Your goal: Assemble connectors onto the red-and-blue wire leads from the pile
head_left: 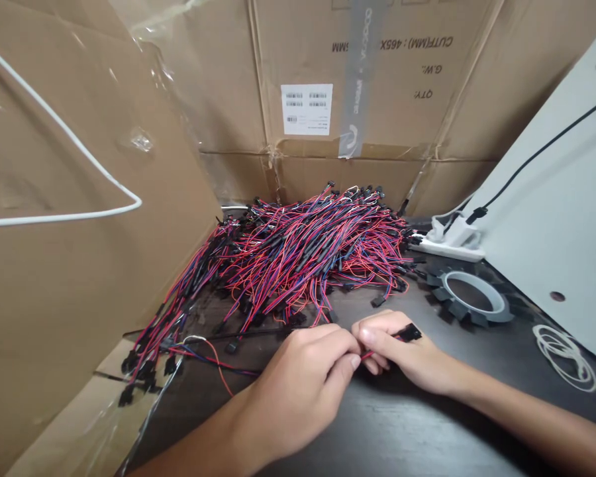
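Observation:
Both hands meet in front of the wire pile, holding one wire harness. My left hand is closed with thumb and fingers pinched on its red and dark wires. Close beside it on the right, my right hand is closed round the same harness, and a black connector sticks out past its thumb. Wires run out to the left from behind my left hand; whether they belong to the held harness is hidden. Behind the hands lies a large pile of red, blue and black wire harnesses with black connectors.
Cardboard boxes stand behind and at the left. On the right of the dark table lie a tape ring with black strips and a coiled pale cord. A white power strip with plugs sits against the white panel.

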Tool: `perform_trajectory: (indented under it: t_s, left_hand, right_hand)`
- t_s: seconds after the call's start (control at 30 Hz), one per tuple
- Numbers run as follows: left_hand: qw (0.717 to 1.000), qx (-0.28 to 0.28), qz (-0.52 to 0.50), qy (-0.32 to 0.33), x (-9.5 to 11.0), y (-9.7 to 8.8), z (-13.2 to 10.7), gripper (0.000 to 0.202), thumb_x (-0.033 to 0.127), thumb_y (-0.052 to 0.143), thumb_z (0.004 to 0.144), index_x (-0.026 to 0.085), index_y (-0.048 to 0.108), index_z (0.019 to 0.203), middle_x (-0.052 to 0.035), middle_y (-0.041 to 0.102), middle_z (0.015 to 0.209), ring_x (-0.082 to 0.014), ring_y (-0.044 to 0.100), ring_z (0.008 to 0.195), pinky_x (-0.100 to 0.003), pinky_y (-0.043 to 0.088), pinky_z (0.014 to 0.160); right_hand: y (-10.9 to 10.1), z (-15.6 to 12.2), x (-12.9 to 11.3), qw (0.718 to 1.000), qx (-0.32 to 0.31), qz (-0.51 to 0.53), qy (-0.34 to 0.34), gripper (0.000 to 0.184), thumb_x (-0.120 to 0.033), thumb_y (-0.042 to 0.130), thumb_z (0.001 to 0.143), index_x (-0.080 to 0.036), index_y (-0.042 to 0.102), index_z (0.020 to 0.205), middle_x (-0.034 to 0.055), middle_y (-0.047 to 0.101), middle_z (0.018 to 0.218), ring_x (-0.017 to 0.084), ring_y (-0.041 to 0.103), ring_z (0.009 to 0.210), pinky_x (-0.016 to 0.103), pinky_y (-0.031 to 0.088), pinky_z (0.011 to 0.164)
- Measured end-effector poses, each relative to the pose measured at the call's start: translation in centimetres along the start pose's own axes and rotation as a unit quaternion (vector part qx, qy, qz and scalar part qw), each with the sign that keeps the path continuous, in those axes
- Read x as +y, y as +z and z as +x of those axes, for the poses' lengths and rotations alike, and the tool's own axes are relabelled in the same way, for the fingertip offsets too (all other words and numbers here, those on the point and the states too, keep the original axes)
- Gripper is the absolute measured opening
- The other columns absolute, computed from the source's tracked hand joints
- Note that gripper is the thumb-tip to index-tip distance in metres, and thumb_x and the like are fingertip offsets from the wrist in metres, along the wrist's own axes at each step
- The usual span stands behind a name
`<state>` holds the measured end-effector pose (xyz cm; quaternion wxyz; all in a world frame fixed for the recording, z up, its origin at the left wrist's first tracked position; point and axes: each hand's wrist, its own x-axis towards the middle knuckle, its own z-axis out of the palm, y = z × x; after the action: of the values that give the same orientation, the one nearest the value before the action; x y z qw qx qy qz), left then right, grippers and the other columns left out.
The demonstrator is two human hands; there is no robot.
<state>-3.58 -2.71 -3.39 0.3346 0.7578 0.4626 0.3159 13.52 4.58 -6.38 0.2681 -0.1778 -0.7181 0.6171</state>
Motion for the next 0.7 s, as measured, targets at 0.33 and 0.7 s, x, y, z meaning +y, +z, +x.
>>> perform_trajectory:
  t_s: [0.33, 0.7]
  left_hand:
    - [0.998, 0.006, 0.043, -0.039, 0.01, 0.11, -0.09, 0.027, 0.012, 0.037, 0.093, 0.014, 0.062, 0.083, -0.0039, 0.060, 0.083, -0.0128, 0.055, 0.077, -0.026, 0.040, 0.072]
    - [0.981, -0.017, -0.084, -0.177, -0.19, 0.21, 0.56, 0.019, 0.025, 0.048, 0.089, 0.015, 0.060, 0.076, 0.0055, 0.049, 0.053, -0.0070, 0.046, 0.047, -0.020, 0.035, 0.051]
  right_hand:
    - [0.29, 0.06, 0.29, 1.000, -0.007, 0.009, -0.023, 0.050, -0.045, 0.044, 0.095, -0.016, 0.046, 0.054, -0.0030, 0.044, 0.050, 0.008, 0.039, 0.047, 0.021, 0.030, 0.047]
    - [0.07, 0.08, 0.41, 1.000, 0.002, -0.002, -0.004, 0.052, -0.050, 0.044, 0.093, -0.016, 0.045, 0.054, -0.0033, 0.042, 0.049, 0.008, 0.038, 0.046, 0.021, 0.030, 0.046]
